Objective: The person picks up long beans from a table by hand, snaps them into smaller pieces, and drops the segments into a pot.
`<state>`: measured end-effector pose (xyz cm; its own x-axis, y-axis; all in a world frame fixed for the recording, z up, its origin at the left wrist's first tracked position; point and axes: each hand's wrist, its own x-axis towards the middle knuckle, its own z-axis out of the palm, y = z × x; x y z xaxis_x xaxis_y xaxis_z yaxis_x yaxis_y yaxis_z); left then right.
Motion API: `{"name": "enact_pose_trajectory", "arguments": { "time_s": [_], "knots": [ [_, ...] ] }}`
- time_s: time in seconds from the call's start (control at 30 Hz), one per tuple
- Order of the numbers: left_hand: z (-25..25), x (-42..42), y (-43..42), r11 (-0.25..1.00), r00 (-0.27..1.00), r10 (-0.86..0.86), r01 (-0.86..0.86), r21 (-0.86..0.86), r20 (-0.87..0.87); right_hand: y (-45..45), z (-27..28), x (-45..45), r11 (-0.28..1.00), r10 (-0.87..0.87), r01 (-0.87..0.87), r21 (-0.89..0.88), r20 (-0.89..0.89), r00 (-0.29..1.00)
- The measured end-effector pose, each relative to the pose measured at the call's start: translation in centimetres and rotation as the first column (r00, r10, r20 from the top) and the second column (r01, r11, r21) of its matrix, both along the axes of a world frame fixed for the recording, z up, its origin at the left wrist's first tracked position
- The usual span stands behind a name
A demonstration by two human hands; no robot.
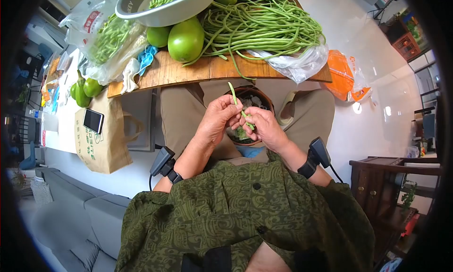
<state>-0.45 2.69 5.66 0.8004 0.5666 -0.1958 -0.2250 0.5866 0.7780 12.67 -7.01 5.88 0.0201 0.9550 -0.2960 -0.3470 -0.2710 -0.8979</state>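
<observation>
Head view: one bean (233, 94) is at the frame's centre, over one bin (267, 97), pinched in the fingertips of the left hand (221, 116) and right hand (265, 125), both closed on it. Handling it well, I judge, calls for light pinches set close together, above the bin's mouth. At upper centre, the table (188, 74) bears one bowl (165, 20), two gourds (186, 39) just below it, and a heap (269, 29) of beans too tangled to count; one phone (93, 121) lies at left.

On the table (188, 73) before me, long beans (266, 29) lie right and a basin (174, 16) left, with a bin (268, 102) nearer, below my left hand (220, 113) and right hand (265, 125).
</observation>
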Motion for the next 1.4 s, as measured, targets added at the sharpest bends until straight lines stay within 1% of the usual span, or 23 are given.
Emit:
{"name": "enact_pose_trajectory", "arguments": {
  "time_s": [0.13, 0.17, 0.2, 0.23, 0.27, 0.3, 0.33, 0.4, 0.43, 0.47, 0.5, 0.53, 0.57, 0.73, 0.8, 0.87, 1.0, 1.07, 1.2, 1.27, 1.3, 1.37, 1.4],
  "knots": [
    [0.4, 0.1, -0.4, 0.998, 0.996, -0.012, 0.018, 0.067, -0.093, -0.1, -1.5, 0.0, 0.999, -0.023, 0.023, 0.046, 0.007, 1.0],
    [0.2, 0.1, -0.6, 0.984, 0.986, 0.022, 0.008, 0.18, -0.165, 0.0, -1.9, 0.1, 0.986, -0.073, 0.009, 0.165, 0.387, 0.919],
    [0.1, 0.3, -0.7, 0.957, 0.971, 0.059, 0.01, 0.29, -0.23, 0.0, -2.2, 0.3, 0.963, -0.158, -0.047, 0.265, 0.699, 0.698],
    [-0.2, 0.4, -0.9, 0.957, 0.972, 0.056, 0.013, 0.289, -0.229, 0.0, -2.4, 0.3, 0.963, -0.16, -0.044, 0.265, 0.699, 0.697],
    [-0.2, 0.5, -1.1, 0.806, 0.953, 0.139, 0.05, 0.59, -0.271, 0.2, -2.5, 0.1, 0.96, -0.239, 0.002, 0.278, 0.822, 0.517],
    [0.0, 0.6, -1.4, 0.562, 0.931, 0.232, 0.107, 0.82, -0.28, 0.3, -2.7, -0.1, 0.952, -0.301, 0.045, 0.302, 0.902, 0.31],
    [0.4, 0.7, -2.2, 0.617, 0.972, 0.12, 0.085, 0.782, -0.201, 0.3, -3.8, 0.4, 0.952, -0.303, 0.048, 0.304, 0.901, 0.31],
    [2.2, 1.5, -3.2, 0.911, 0.991, 0.065, -0.01, 0.413, -0.118, 0.5, -5.1, 1.4, 0.954, -0.279, 0.078, 0.29, 0.761, 0.586],
    [2.0, 1.6, -2.3, 0.958, 0.991, 0.071, -0.036, 0.283, -0.115, 0.5, -5.5, 1.6, 0.93, -0.336, 0.027, 0.365, 0.823, 0.458],
    [1.5, 1.3, -1.4, 0.99, 0.991, 0.062, -0.046, 0.136, -0.121, 0.4, -4.6, 1.4, 0.932, -0.334, 0.029, 0.362, 0.823, 0.458],
    [1.1, 0.8, -0.7, 0.999, 0.999, 0.0, 0.001, 0.033, -0.034, 0.1, -3.5, 1.4, 0.977, -0.189, 0.133, 0.165, 0.391, 0.901],
    [0.8, 1.1, -0.6, 0.999, 1.0, -0.006, 0.007, 0.037, -0.029, 0.2, -2.2, 1.5, 0.995, -0.099, 0.091, -0.045, -0.235, 0.967],
    [0.5, 1.0, -0.8, 1.0, 0.998, -0.01, 0.011, 0.019, -0.061, 0.2, -0.8, 1.2, 0.998, -0.068, 0.065, -0.02, -0.283, 0.957],
    [-0.3, 0.6, -0.5, 1.0, 0.993, 0.02, -0.018, 0.02, -0.117, 0.0, -0.7, 0.7, 1.0, -0.004, 0.004, 0.003, -0.14, 0.99],
    [0.2, 0.7, -0.5, 1.0, 0.995, 0.022, -0.021, 0.01, -0.093, -0.1, -1.4, 1.0, 0.999, 0.043, -0.042, 0.007, -0.163, 0.986],
    [0.7, 0.8, -0.7, 1.0, 0.997, 0.024, -0.025, -0.019, -0.073, 0.1, -1.5, 0.9, 1.0, 0.002, -0.002, -0.001, -0.141, 0.99],
    [0.0, 0.6, -0.1, 0.99, 0.998, 0.063, -0.06, -0.129, 0.019, -0.1, -1.1, 1.3, 0.999, 0.029, -0.028, 0.035, -0.032, 0.999],
    [0.0, 0.5, 0.0, 0.992, 0.986, 0.125, -0.126, -0.001, -0.106, -0.2, -0.7, 1.1, 0.999, 0.029, -0.03, -0.015, -0.039, 0.999],
    [-0.2, 0.4, -0.2, 0.998, 0.997, 0.052, -0.055, -0.043, -0.06, 0.1, -1.0, 0.6, 1.0, -0.014, 0.014, -0.002, -0.056, 0.998],
    [-0.2, 0.6, -0.3, 0.996, 0.993, 0.052, -0.044, 0.073, -0.104, 0.1, -0.6, 0.5, 1.0, -0.01, 0.009, -0.023, -0.058, 0.998],
    [-0.3, 0.7, -0.4, 0.996, 0.993, 0.052, -0.044, 0.074, -0.104, 0.0, -0.7, 0.4, 1.0, -0.01, 0.009, -0.023, -0.058, 0.998],
    [-0.3, 0.9, -0.6, 0.929, 0.943, 0.113, 0.011, 0.37, -0.312, 0.0, -1.3, 0.2, 0.999, -0.041, 0.041, 0.003, 0.115, 0.993],
    [-0.3, 1.0, -0.7, 0.929, 0.943, 0.115, 0.009, 0.37, -0.312, 0.0, -1.8, 0.2, 0.999, -0.039, 0.039, 0.003, 0.115, 0.993]
  ]
}}
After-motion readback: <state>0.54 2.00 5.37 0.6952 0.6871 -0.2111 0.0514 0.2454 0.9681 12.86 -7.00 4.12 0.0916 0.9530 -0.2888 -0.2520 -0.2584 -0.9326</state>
